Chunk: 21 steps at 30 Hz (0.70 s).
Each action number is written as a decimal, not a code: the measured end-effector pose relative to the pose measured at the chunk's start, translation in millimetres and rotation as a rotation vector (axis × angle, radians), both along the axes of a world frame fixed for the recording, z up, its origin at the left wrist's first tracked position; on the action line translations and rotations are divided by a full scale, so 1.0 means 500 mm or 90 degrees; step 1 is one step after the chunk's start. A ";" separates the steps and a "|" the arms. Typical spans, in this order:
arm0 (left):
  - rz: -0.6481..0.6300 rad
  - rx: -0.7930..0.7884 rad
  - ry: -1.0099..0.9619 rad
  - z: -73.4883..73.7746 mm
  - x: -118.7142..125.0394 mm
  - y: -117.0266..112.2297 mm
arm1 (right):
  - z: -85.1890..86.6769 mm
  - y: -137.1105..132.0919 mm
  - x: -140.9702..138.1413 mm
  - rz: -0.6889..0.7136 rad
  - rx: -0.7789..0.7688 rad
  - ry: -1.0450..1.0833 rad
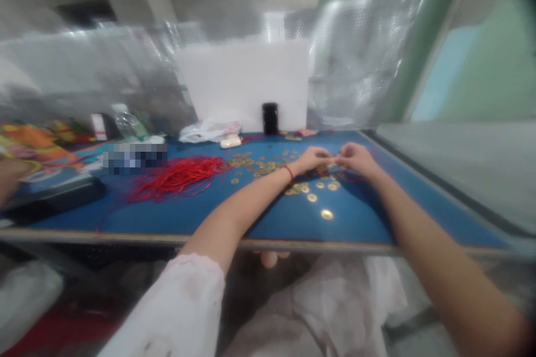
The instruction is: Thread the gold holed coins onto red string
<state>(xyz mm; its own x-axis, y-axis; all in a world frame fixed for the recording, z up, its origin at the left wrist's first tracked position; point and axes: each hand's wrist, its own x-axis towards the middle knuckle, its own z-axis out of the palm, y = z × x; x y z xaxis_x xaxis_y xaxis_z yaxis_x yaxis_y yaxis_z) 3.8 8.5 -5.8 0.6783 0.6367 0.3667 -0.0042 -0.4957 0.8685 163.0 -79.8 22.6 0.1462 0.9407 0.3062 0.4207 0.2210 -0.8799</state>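
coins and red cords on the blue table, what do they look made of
Coins: probably brass or another yellow metal, shiny; the nearer ones glint gold. Cords: likely textile or synthetic fibre, perhaps glossy, judging by the thin, limp strands; blur hides any weave.

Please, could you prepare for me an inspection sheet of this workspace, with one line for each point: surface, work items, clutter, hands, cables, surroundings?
Surface: blue tabletop, in use.
Work items: gold-coloured discs with centre holes, scattered near the hands; loose pile of red cords to their left.
Clutter: dark phone-like object upright at the back; white crumpled plastic; clear bottle; long black object at left.
Hands: left hand and right hand close together, fingertips nearly meeting; what they hold is too blurred to tell.
Cables: nothing seen.
Surroundings: white board behind; silvery sheeting beside it.
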 end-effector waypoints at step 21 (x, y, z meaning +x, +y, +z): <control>-0.006 -0.050 -0.053 -0.006 0.001 0.010 | -0.001 -0.003 0.001 0.007 0.000 0.025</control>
<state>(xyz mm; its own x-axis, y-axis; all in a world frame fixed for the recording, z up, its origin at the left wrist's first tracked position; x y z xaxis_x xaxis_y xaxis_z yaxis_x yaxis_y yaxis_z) 4.2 13.5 -8.9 0.6533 0.6594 0.3721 -0.0830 -0.4261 0.9008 163.4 -81.1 22.1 0.1484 0.9422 0.3002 0.3832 0.2251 -0.8958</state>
